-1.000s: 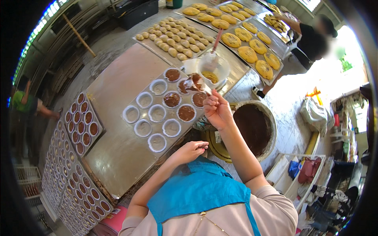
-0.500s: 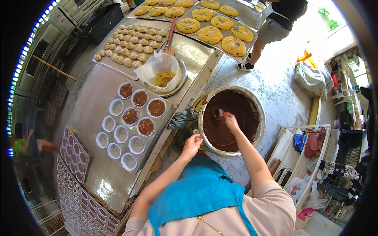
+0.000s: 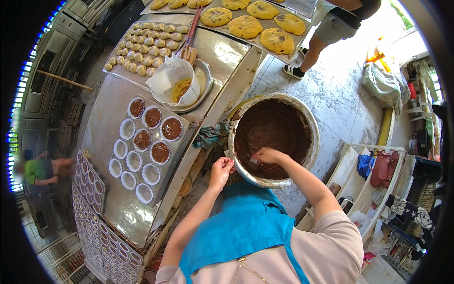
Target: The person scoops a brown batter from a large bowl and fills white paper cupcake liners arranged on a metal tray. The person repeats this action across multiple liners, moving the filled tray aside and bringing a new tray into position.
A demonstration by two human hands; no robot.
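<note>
A large round tub (image 3: 308, 163) of thick dark chocolate batter (image 3: 272, 125) stands in front of me, right of the table. My right hand (image 3: 267, 155) reaches inside near its closest edge, closed on a small pale scoop (image 3: 256, 161), which the fingers partly hide. At the tub's left rim is my left hand (image 3: 222, 173), fingers curled together; whether they pinch the rim or something small is unclear. On the table to the left, a metal tray (image 3: 163, 177) bears white paper cups (image 3: 134, 161). Several of these hold chocolate batter (image 3: 160, 152); others are bare inside.
Behind the paper cups stands a white pitcher (image 3: 176, 79) with yellow liquid, in a metal bowl (image 3: 207, 80). Farther back are shaped dough pieces (image 3: 143, 47) and flat yellow rounds (image 3: 245, 27). More filled cups (image 3: 90, 185) lie lower left. One person (image 3: 326, 35) stands beyond the tub.
My right hand has drawn the scoop from the middle of the batter toward the tub's near edge. My left hand stays by the rim. The whole view has shifted slightly.
</note>
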